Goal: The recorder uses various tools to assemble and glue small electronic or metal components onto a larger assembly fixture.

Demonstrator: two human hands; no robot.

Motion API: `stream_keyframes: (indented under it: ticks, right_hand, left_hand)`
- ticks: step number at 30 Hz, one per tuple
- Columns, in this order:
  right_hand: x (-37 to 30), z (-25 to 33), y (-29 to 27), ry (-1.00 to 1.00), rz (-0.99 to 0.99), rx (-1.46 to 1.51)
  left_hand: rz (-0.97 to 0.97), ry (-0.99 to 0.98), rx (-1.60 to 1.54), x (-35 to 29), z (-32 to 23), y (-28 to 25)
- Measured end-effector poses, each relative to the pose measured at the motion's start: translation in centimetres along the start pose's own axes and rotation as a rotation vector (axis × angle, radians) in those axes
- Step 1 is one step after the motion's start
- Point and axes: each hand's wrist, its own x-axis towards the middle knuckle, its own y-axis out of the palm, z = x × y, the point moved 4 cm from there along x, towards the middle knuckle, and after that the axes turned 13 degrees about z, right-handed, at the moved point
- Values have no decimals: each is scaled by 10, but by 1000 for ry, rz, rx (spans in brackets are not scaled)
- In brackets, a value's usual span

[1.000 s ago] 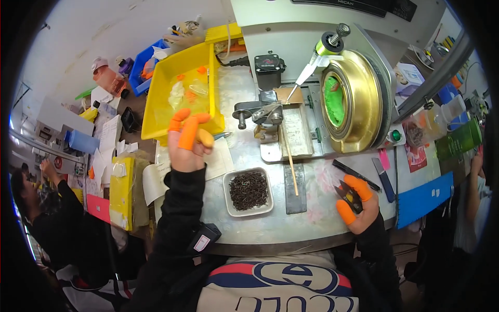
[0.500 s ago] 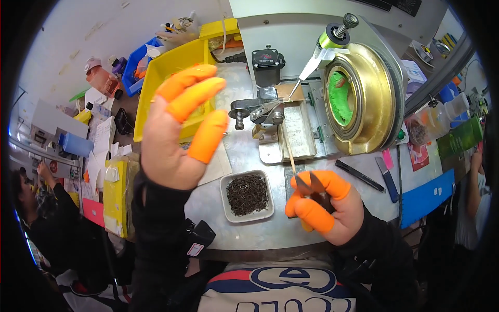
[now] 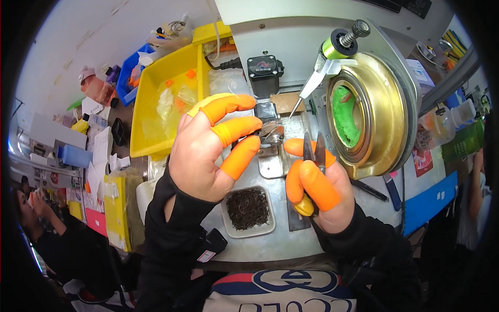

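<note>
My left hand [image 3: 205, 156], with orange covers on its fingertips and a yellow one behind, reaches in beside the small metal clamp [image 3: 272, 134] of the bench machine. Its fingers are bent and apart, and nothing shows gripped between them. A thin pale strand curves above the upper fingers. In my right hand [image 3: 325, 190], also in orange finger covers with a yellow one below, is a pair of dark thread snips [image 3: 309, 148], blades up and slightly parted. Below the left hand, a white tray [image 3: 249, 233] holds many thin, dark, curved wire pieces.
A large brass-coloured wheel [image 3: 387, 114] stands right of the clamp, under a spool of green line [image 3: 332, 48] with a white pointed guide [image 3: 314, 83]. A yellow bin [image 3: 143, 127] is at left. A black pen [image 3: 370, 190] and a blue-handled knife [image 3: 393, 192] lie at right. Other people sit either side.
My left hand has moved right, up to the clamp. My right hand has risen slightly, and the snips now point more upright. The whole view has shifted a little.
</note>
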Motion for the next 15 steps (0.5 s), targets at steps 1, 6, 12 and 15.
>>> stream_keyframes:
  ticks: [1, 6, 12, 15]
  right_hand:
    - [2, 0, 0, -92, -48, -18]
    - [15, 3, 3, -288, -136, 56]
    - [30, 2, 0, -313, -229, 200]
    - [33, 1, -2, -311, -222, 207]
  left_hand:
    - [-3, -1, -5, 1, 0, 0]
    - [-18, -24, -44, 0, 1, 2]
    - [-18, -39, -64, 0, 4, 2]
    - [-13, -14, -50, 0, 4, 2]
